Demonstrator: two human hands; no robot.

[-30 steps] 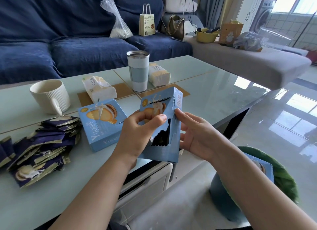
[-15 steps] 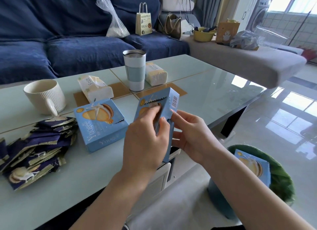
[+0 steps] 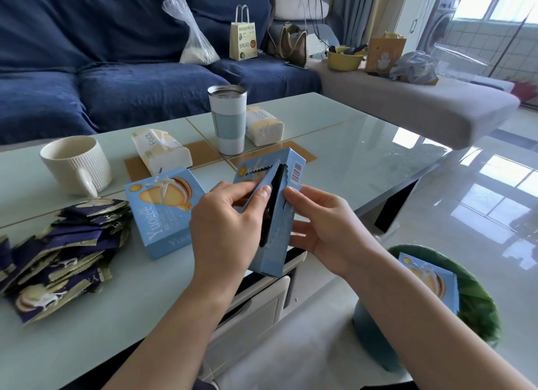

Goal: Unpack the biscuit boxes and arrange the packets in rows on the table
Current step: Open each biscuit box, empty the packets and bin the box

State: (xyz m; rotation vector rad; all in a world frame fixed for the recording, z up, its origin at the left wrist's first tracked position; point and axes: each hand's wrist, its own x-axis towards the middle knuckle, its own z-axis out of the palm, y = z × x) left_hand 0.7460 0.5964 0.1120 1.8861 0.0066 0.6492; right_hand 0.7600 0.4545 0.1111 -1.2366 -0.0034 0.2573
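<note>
Three blue biscuit boxes show: one at frame centre, its torn flap (image 3: 263,186) pinched by the left hand (image 3: 225,229) while the right hand (image 3: 323,226) grips its side; a "Yuogee" box (image 3: 163,212) on the tabletop (image 3: 349,145); a third (image 3: 428,282) lower right. Two tissue packs read "Face".

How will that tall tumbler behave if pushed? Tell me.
The tumbler is tall and narrows toward its base, so a push near the rim would probably tip it. On the glossy table a low push would likely slide it. It looks rigid.
</note>
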